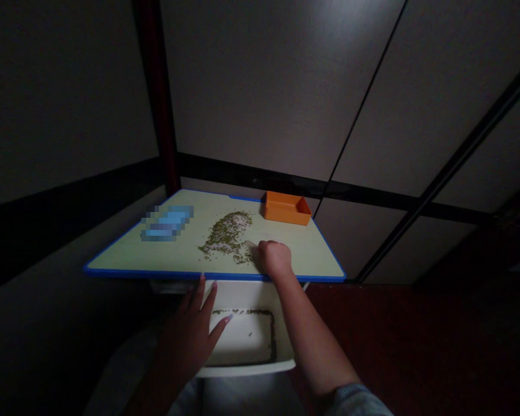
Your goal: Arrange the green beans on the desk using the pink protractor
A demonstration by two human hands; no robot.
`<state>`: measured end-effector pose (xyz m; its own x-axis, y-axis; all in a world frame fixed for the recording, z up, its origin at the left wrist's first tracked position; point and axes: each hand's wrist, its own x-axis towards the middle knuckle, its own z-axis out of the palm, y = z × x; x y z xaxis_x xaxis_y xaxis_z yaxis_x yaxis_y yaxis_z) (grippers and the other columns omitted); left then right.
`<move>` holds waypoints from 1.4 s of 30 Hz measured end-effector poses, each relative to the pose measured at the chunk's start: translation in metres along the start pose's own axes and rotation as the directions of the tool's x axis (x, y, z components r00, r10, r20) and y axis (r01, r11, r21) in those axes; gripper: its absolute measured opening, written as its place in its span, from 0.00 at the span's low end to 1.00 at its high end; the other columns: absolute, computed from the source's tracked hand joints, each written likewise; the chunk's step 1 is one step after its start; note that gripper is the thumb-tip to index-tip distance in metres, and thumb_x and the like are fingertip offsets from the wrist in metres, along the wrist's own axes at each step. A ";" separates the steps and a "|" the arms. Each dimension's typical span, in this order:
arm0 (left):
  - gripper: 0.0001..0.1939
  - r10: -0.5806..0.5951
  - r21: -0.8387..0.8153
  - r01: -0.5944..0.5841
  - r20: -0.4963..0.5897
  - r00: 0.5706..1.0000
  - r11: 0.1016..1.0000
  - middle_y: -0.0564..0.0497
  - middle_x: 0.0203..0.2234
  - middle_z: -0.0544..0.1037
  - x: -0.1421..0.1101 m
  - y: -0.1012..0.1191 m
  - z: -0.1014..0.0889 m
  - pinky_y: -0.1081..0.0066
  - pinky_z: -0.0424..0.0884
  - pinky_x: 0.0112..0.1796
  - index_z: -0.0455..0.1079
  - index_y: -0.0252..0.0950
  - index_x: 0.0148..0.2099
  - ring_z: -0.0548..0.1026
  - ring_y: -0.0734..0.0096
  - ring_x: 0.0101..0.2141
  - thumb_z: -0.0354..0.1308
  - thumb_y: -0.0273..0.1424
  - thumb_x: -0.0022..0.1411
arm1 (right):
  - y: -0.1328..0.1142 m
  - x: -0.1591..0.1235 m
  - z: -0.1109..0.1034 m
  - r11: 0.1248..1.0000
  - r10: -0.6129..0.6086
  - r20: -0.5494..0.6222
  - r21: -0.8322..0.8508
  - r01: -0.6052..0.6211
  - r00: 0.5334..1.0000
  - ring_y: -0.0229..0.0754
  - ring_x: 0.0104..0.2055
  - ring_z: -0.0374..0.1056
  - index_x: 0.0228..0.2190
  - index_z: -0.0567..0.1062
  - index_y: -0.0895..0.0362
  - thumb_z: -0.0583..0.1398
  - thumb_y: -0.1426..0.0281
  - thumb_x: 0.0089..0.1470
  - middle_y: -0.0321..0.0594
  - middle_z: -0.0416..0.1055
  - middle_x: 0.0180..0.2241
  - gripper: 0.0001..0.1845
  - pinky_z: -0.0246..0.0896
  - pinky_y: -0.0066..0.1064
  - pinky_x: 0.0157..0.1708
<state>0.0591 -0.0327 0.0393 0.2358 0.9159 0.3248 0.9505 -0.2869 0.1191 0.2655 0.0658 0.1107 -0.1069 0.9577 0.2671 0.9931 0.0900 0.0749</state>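
Observation:
A loose pile of small green bits (225,234), like dried seeds or leaf pieces, lies spread on the pale tabletop (294,248). At the pile's right edge my right hand (276,257) is closed in a fist low over the table. From its left side pokes a pale, thin tool (251,245), mostly hidden and too dim to name exactly. My left hand (190,332) has its fingers spread at the table's front edge, over the left side of a white bin (247,368). More of the bits line the edges of the bin's floor.
An orange open box (288,215) stands at the table's back right corner. On the left lies a blurred-out light blue object (169,222). The table has a blue rim, and dark panelled walls rise behind and to the left. Reddish floor shows at right.

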 end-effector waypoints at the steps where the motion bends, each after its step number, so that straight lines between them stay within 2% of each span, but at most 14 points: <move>1: 0.33 -0.003 -0.002 0.003 0.003 1.000 1.000 0.37 0.65 0.55 0.000 0.000 0.000 0.54 0.65 0.56 0.59 0.33 0.62 0.62 0.46 0.61 0.48 0.45 0.59 | 0.001 0.001 0.001 1.000 0.023 -0.001 -0.001 -0.023 1.000 0.44 0.36 0.74 0.37 0.77 0.54 0.51 0.68 0.61 0.45 0.78 0.36 0.15 0.58 0.29 0.31; 10: 0.33 -0.024 -0.004 0.024 0.019 1.000 1.000 0.38 0.66 0.54 0.000 0.002 -0.004 0.55 0.65 0.56 0.60 0.33 0.62 0.63 0.47 0.60 0.49 0.45 0.59 | 0.016 0.009 0.014 0.977 0.212 -0.069 0.048 -0.209 0.975 0.41 0.33 0.72 0.37 0.76 0.53 0.51 0.67 0.62 0.43 0.77 0.36 0.14 0.54 0.30 0.31; 16: 0.33 -0.004 0.016 0.004 0.004 1.000 1.000 0.36 0.65 0.55 0.001 0.001 -0.002 0.55 0.66 0.55 0.60 0.33 0.62 0.64 0.46 0.60 0.49 0.46 0.59 | 0.026 0.009 0.018 0.924 0.369 -0.230 0.196 -0.329 0.900 0.40 0.32 0.69 0.35 0.74 0.56 0.50 0.66 0.64 0.42 0.76 0.34 0.14 0.47 0.30 0.30; 19: 0.33 -0.007 0.029 0.008 -0.012 1.000 1.000 0.37 0.65 0.56 0.001 0.000 0.001 0.55 0.66 0.55 0.61 0.34 0.62 0.64 0.45 0.59 0.50 0.46 0.58 | 0.031 0.008 0.018 0.894 0.427 -0.263 0.264 -0.362 0.865 0.41 0.33 0.68 0.33 0.74 0.57 0.51 0.67 0.63 0.43 0.75 0.33 0.14 0.46 0.32 0.32; 22: 0.33 0.005 0.033 -0.004 -0.026 1.000 0.999 0.37 0.64 0.57 0.001 -0.001 0.003 0.54 0.66 0.55 0.61 0.33 0.61 0.63 0.44 0.60 0.50 0.46 0.57 | 0.033 0.007 0.019 0.897 0.407 -0.277 0.298 -0.325 0.870 0.43 0.37 0.66 0.33 0.75 0.57 0.53 0.68 0.62 0.44 0.75 0.34 0.12 0.46 0.32 0.35; 27: 0.33 0.018 0.036 -0.016 -0.060 0.998 0.999 0.39 0.65 0.58 0.000 -0.003 0.006 0.54 0.67 0.54 0.61 0.34 0.61 0.64 0.45 0.59 0.50 0.46 0.58 | 0.029 0.007 0.021 0.935 0.251 -0.262 0.314 -0.164 0.932 0.44 0.41 0.65 0.33 0.76 0.57 0.56 0.67 0.59 0.43 0.75 0.33 0.10 0.46 0.33 0.38; 30: 0.33 0.026 0.038 -0.024 -0.058 0.998 0.999 0.37 0.64 0.58 0.000 -0.003 0.006 0.54 0.67 0.53 0.61 0.34 0.61 0.64 0.45 0.59 0.50 0.46 0.58 | 0.029 0.009 0.023 0.923 0.271 -0.221 0.338 -0.187 0.937 0.44 0.40 0.65 0.33 0.77 0.56 0.57 0.67 0.58 0.43 0.76 0.33 0.10 0.46 0.33 0.39; 36: 0.33 0.028 0.048 -0.026 -0.050 0.998 0.998 0.37 0.64 0.58 0.001 -0.003 0.006 0.55 0.67 0.54 0.62 0.33 0.61 0.65 0.46 0.59 0.49 0.46 0.58 | 0.036 0.011 0.024 0.844 0.439 -0.147 0.407 -0.350 0.887 0.45 0.41 0.66 0.34 0.78 0.55 0.58 0.66 0.58 0.43 0.76 0.33 0.09 0.46 0.33 0.39; 42: 0.33 0.030 0.038 -0.028 -0.060 0.998 0.999 0.36 0.65 0.56 0.000 -0.004 0.008 0.54 0.66 0.55 0.61 0.33 0.61 0.65 0.45 0.59 0.49 0.46 0.58 | 0.038 0.011 0.022 0.800 0.528 -0.135 0.409 -0.439 0.838 0.46 0.42 0.67 0.35 0.78 0.53 0.57 0.65 0.58 0.43 0.77 0.33 0.10 0.46 0.34 0.39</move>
<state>0.0567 -0.0291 0.0311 0.2516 0.8883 0.3844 0.9506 -0.3014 0.0743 0.3034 0.0857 0.0953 0.4286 0.8136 0.3929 0.8612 -0.2363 -0.4500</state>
